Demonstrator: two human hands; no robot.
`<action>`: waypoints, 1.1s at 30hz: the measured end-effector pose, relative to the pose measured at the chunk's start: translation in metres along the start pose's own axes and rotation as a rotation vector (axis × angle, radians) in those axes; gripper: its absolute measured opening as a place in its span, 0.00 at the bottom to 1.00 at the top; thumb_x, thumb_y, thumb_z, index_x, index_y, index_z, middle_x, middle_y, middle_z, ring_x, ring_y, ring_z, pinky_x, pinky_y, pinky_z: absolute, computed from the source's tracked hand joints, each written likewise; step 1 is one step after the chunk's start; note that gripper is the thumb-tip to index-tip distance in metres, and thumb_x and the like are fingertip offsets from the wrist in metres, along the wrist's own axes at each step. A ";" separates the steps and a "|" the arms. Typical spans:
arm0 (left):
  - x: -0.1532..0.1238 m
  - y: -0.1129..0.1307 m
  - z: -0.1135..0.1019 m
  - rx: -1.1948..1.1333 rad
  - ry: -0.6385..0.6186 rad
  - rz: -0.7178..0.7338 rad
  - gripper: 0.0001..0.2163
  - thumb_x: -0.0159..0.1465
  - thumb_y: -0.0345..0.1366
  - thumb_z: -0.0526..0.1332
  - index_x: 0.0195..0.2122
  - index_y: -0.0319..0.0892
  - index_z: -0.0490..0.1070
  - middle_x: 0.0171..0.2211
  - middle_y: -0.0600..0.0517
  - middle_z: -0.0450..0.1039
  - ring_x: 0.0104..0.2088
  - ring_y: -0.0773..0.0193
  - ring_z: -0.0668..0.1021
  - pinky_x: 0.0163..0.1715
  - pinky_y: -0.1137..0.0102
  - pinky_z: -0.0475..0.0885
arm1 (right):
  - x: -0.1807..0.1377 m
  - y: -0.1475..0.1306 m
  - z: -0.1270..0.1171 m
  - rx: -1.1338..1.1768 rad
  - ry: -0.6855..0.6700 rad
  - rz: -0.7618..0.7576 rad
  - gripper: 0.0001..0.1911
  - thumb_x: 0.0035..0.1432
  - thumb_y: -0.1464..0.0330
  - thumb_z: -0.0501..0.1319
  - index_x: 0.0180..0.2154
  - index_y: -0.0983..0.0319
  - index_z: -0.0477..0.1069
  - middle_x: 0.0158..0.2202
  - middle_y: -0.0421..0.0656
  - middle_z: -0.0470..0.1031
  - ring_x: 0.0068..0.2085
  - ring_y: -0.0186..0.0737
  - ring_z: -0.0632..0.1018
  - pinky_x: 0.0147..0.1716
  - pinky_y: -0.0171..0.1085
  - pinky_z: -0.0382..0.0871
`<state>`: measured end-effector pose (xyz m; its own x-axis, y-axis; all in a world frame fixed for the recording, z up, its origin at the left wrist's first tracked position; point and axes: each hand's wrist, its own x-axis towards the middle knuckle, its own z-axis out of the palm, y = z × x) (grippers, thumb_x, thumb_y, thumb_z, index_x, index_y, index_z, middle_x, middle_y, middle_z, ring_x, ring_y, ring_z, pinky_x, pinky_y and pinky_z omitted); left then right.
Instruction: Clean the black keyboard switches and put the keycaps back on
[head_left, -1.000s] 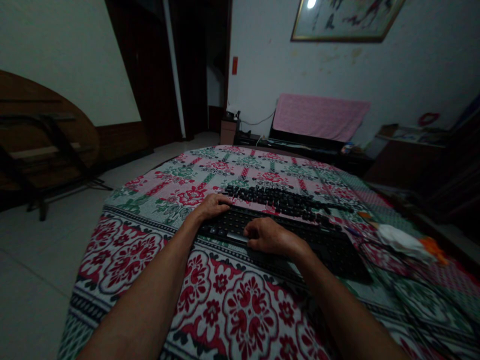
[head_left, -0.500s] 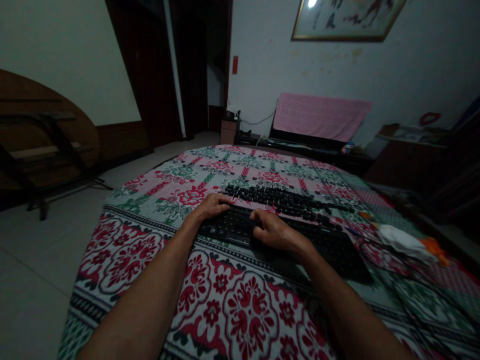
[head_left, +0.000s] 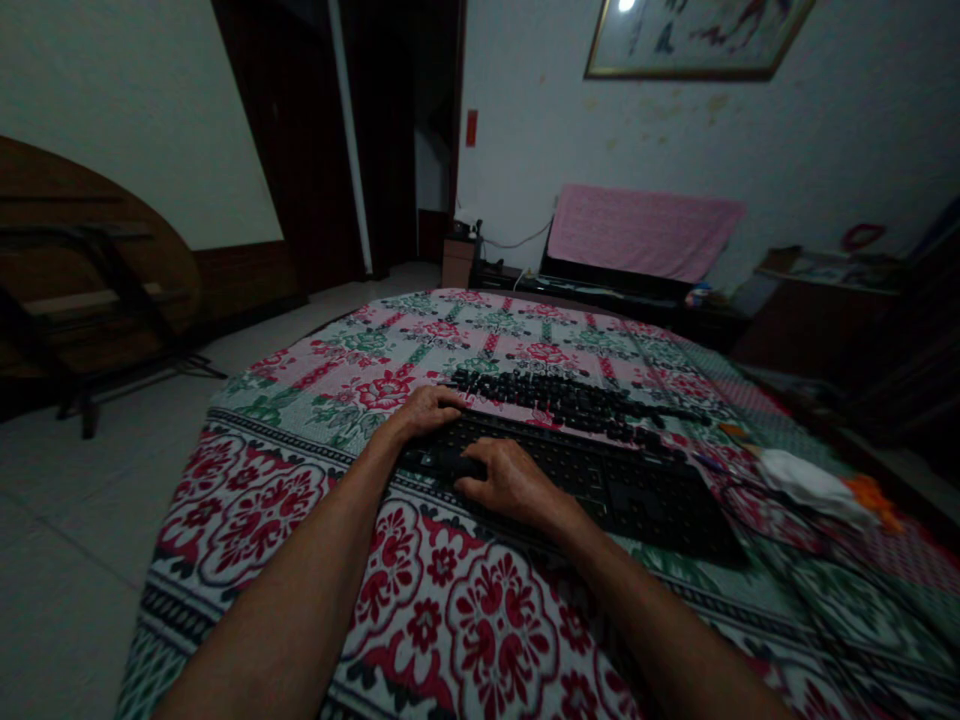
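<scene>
1. The black keyboard lies on the floral cloth, directly under both sets of fingers.
2. R hand: fingers curled down, tips on a long dark key in the row nearest the wrist. Pressing or pinching it? Can't tell.
3. L hand: fingers bent over the keyboard's corner, just past the R fingertips, clamping it.
4. Looks like the long key is being seated. To do it well, prob. push straight down w/ even force on both ends so it doesn't tilt, and keep the L grip firm since the cloth is soft & the board can slide.
5. Loose keycaps are heaped just beyond the fingertips, clear of the board's far edge. A white rag sits well off to the R.
6. Vs 0.5 s ago: R hand has pulled back from the middle rows toward the wrist-side row & shifted left.
7. Vs 1 s ago: the pale strip by the R fingers is now dark. L hand hasn't moved.
</scene>
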<state>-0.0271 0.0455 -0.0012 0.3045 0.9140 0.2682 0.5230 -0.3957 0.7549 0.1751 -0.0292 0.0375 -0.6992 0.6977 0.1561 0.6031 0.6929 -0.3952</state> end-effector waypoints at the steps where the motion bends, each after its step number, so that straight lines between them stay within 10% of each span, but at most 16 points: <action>1: 0.000 0.000 0.000 0.001 -0.002 -0.001 0.14 0.51 0.35 0.57 0.37 0.40 0.75 0.33 0.52 0.75 0.36 0.62 0.75 0.35 0.72 0.69 | 0.000 -0.001 0.001 -0.006 -0.007 -0.007 0.12 0.50 0.66 0.58 0.37 0.61 0.73 0.35 0.43 0.73 0.36 0.37 0.71 0.34 0.32 0.59; 23: -0.001 0.008 0.001 0.042 0.004 -0.056 0.14 0.51 0.34 0.56 0.37 0.39 0.75 0.35 0.52 0.76 0.36 0.63 0.76 0.35 0.73 0.70 | 0.009 0.001 0.014 -0.060 0.084 0.092 0.11 0.49 0.68 0.56 0.34 0.63 0.73 0.32 0.45 0.74 0.33 0.38 0.72 0.32 0.33 0.59; 33: 0.003 0.023 0.003 0.350 -0.021 0.098 0.13 0.52 0.31 0.56 0.37 0.41 0.75 0.36 0.52 0.75 0.38 0.64 0.74 0.40 0.73 0.67 | -0.003 0.046 -0.028 0.195 0.268 0.238 0.19 0.55 0.61 0.53 0.45 0.64 0.67 0.32 0.43 0.73 0.31 0.36 0.71 0.31 0.33 0.61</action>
<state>-0.0117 0.0387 0.0154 0.3810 0.8694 0.3145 0.7302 -0.4916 0.4744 0.2160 0.0061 0.0444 -0.4088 0.8749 0.2597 0.6336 0.4769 -0.6091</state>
